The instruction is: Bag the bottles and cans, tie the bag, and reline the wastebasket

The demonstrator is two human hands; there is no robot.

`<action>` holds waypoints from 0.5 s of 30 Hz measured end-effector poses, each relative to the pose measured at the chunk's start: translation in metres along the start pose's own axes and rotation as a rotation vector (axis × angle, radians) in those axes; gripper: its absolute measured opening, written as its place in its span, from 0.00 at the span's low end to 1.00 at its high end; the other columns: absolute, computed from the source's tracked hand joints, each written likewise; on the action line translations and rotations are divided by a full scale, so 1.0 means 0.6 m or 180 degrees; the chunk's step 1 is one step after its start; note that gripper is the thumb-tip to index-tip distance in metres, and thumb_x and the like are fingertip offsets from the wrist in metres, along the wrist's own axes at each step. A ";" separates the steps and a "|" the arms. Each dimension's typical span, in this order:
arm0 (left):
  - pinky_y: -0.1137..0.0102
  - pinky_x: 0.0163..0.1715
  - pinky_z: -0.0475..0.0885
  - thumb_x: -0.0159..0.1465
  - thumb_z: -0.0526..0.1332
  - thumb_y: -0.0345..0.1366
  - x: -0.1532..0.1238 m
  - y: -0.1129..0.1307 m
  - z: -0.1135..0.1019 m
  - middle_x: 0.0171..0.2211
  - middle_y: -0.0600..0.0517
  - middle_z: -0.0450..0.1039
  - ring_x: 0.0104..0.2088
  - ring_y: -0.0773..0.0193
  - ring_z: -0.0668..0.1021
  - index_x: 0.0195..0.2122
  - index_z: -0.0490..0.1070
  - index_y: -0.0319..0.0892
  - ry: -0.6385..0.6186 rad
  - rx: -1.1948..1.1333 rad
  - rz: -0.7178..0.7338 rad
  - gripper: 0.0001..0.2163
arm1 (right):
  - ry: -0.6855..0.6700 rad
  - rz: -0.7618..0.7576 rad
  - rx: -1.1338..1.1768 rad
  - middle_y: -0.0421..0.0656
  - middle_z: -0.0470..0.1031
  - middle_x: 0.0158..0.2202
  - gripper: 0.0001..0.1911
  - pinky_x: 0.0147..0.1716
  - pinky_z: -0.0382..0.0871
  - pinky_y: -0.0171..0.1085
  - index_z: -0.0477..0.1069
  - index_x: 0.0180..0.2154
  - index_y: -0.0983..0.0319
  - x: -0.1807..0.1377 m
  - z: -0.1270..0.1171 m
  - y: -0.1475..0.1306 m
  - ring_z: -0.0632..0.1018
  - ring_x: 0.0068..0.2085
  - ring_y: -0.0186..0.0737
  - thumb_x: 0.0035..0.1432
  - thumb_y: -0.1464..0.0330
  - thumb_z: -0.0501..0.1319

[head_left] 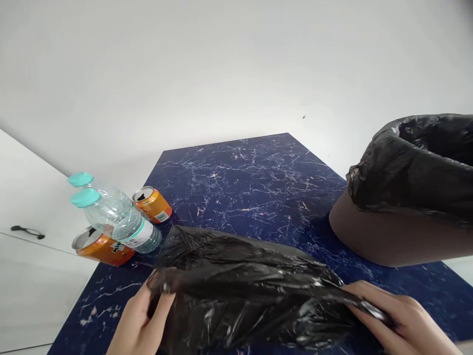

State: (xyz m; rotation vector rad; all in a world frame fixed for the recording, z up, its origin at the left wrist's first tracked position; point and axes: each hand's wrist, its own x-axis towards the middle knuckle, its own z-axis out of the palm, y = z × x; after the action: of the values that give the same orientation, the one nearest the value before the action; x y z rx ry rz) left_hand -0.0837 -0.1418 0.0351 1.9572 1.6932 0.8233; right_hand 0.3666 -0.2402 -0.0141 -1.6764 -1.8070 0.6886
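Observation:
A black plastic garbage bag (251, 286) lies stretched sideways between my hands, low over the front of the table. My left hand (144, 315) pinches its left edge, with the fingertips partly covered by the film. On the other side, my right hand (395, 315) grips the bag's right edge, and a strip of plastic runs across the fingers. Just beyond my left hand stand two clear plastic bottles with turquoise caps (127, 222). Orange soda cans flank them, one nearer (105, 246) and another farther back (153, 204).
A brown trash bin (388, 239) lined with a black bag (414, 172) stands at the right. The tabletop (236, 182) is dark blue with a white marbled pattern and meets a white wall. A white cabinet with a dark handle (27, 231) is at the left.

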 end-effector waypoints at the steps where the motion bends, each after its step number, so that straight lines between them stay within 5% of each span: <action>1: 0.61 0.41 0.88 0.73 0.60 0.57 0.013 0.012 0.002 0.41 0.46 0.87 0.41 0.47 0.89 0.55 0.78 0.48 -0.0039 -0.0124 -0.0186 0.21 | -0.0070 0.0148 0.0035 0.44 0.88 0.49 0.18 0.37 0.86 0.38 0.84 0.54 0.49 0.009 0.002 -0.004 0.89 0.46 0.55 0.74 0.52 0.60; 4: 0.58 0.32 0.87 0.71 0.63 0.60 0.042 0.045 0.013 0.40 0.45 0.86 0.35 0.47 0.88 0.67 0.65 0.47 0.0214 -0.0087 -0.0356 0.31 | -0.0107 0.0527 0.0067 0.43 0.88 0.48 0.23 0.34 0.85 0.38 0.81 0.58 0.50 0.037 0.010 -0.022 0.89 0.48 0.57 0.74 0.48 0.58; 6: 0.50 0.44 0.87 0.71 0.64 0.56 0.047 0.067 0.026 0.49 0.41 0.83 0.44 0.44 0.88 0.70 0.60 0.45 0.0767 0.0237 0.0163 0.33 | -0.0028 0.0715 0.0035 0.43 0.88 0.47 0.26 0.34 0.85 0.40 0.78 0.61 0.51 0.052 0.017 -0.033 0.89 0.49 0.58 0.74 0.45 0.55; 9: 0.43 0.64 0.77 0.73 0.65 0.41 0.033 0.103 0.048 0.60 0.40 0.75 0.61 0.43 0.80 0.65 0.66 0.46 0.1373 0.0651 0.1366 0.21 | 0.0057 0.0889 -0.0178 0.44 0.89 0.44 0.27 0.37 0.85 0.46 0.77 0.56 0.50 0.065 0.026 -0.040 0.89 0.49 0.61 0.75 0.43 0.49; 12: 0.50 0.69 0.73 0.74 0.61 0.30 0.014 0.131 0.072 0.66 0.45 0.75 0.71 0.48 0.72 0.68 0.68 0.49 0.0365 0.1005 0.2440 0.22 | 0.0052 0.0884 -0.0414 0.44 0.88 0.42 0.27 0.38 0.84 0.50 0.77 0.52 0.49 0.068 0.028 -0.038 0.89 0.45 0.62 0.75 0.43 0.47; 15: 0.49 0.72 0.71 0.79 0.56 0.36 0.014 0.138 0.094 0.75 0.48 0.67 0.77 0.46 0.65 0.73 0.66 0.46 -0.0593 0.1407 0.2792 0.22 | 0.0301 0.0909 -0.0790 0.43 0.88 0.39 0.26 0.30 0.83 0.53 0.74 0.57 0.48 0.061 0.024 -0.051 0.89 0.38 0.63 0.74 0.43 0.49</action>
State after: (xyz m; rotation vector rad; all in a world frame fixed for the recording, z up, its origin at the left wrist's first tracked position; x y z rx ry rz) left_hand 0.0159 -0.1440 0.0494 3.0371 0.9073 0.5036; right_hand 0.3334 -0.2062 0.0000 -2.1225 -1.6575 0.5053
